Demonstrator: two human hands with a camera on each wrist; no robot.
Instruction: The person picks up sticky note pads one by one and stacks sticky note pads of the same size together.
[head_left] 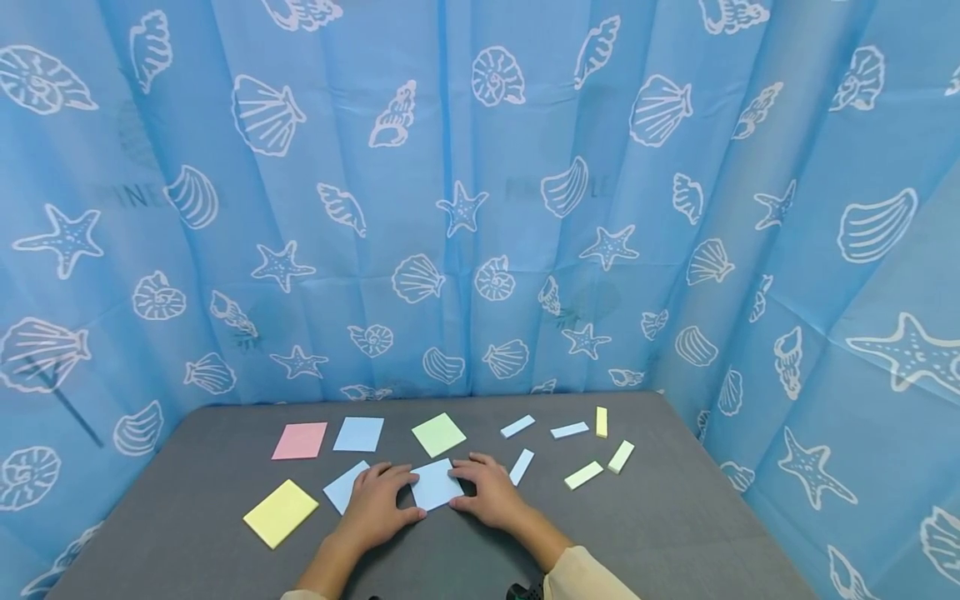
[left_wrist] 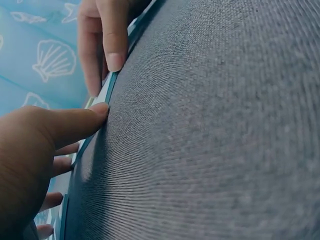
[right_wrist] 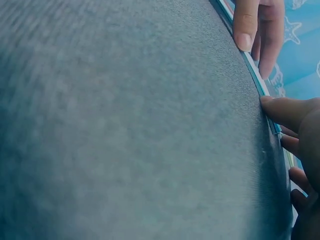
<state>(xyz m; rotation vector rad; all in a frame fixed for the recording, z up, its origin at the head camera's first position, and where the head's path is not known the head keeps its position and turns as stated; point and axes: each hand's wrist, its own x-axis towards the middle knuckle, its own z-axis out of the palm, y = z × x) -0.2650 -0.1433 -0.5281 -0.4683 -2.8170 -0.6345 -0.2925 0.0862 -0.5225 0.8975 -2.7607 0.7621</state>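
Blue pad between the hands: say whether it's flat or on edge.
Flat: in the head view, the blue pad shows its broad face upward on the gray table.

A pale blue square pad (head_left: 437, 486) lies flat, slightly turned, gripped at its edges by both hands (head_left: 381, 498) (head_left: 489, 493).

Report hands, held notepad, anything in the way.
Left fingers, right fingers: holding opposite edges. Blue notepad: between them. Possible snag: second blue notepad by left fingers.
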